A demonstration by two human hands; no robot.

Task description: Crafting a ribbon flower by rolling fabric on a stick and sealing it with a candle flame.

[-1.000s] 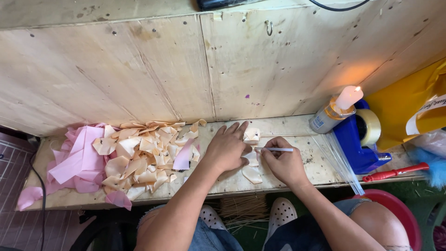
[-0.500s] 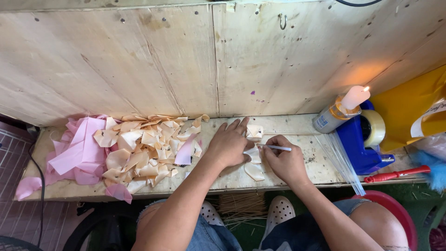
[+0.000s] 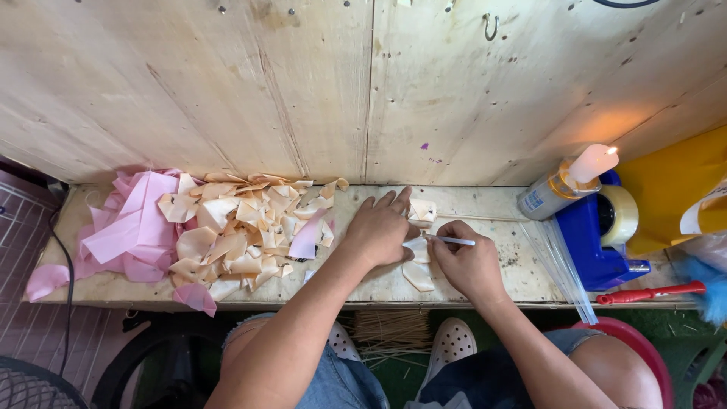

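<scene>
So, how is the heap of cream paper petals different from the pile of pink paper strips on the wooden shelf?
The heap of cream paper petals is made of many small, curled, rounded pieces with browned edges; the pile of pink paper strips is made of longer, flatter bands. The cream heap lies nearer the left hand; the pink pile lies at the shelf's far left end. Both rest loose on the wooden shelf, and neither hand touches them.

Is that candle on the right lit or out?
Lit. The candle shows a small flame at its tip, with an orange glow on the wooden wall behind it. It stands tilted on a can.
</scene>
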